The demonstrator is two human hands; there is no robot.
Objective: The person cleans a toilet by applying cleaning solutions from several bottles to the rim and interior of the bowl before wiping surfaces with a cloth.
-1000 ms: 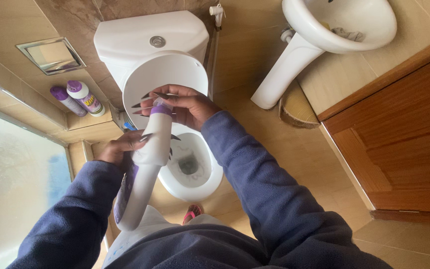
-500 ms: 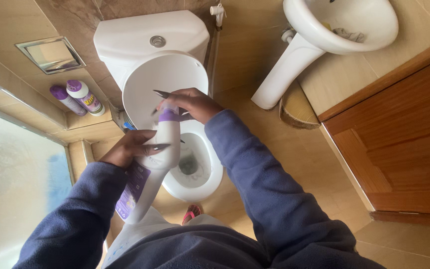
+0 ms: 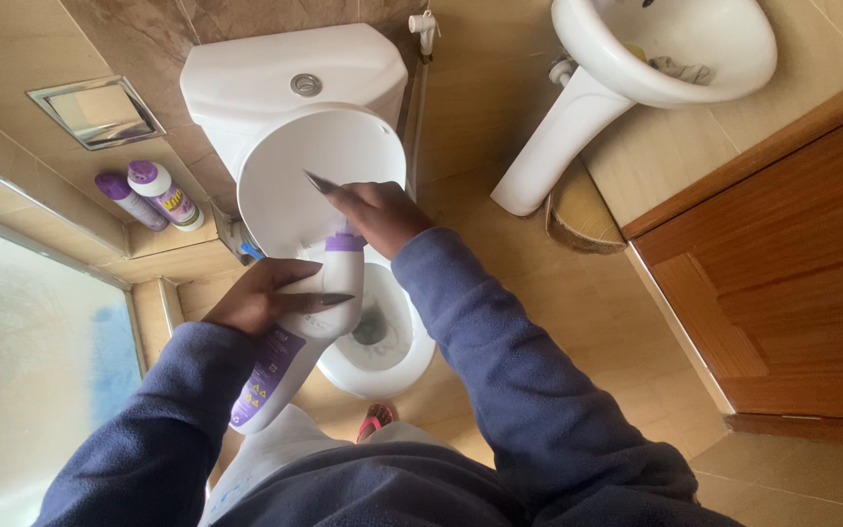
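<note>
White plastic cleaner bottle (image 3: pixel 306 327) with a purple cap hangs tilted above the open toilet bowl (image 3: pixel 382 342), which holds a little water. The left hand (image 3: pixel 265 293) wraps its body; the right hand (image 3: pixel 378 215) is closed around the cap.

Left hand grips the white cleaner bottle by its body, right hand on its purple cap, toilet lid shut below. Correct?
Not quite. The head view shows the toilet lid raised, with the bowl open below. The rest holds: the left hand grips the white cleaner bottle by its body, and the right hand is on its purple cap.
</note>
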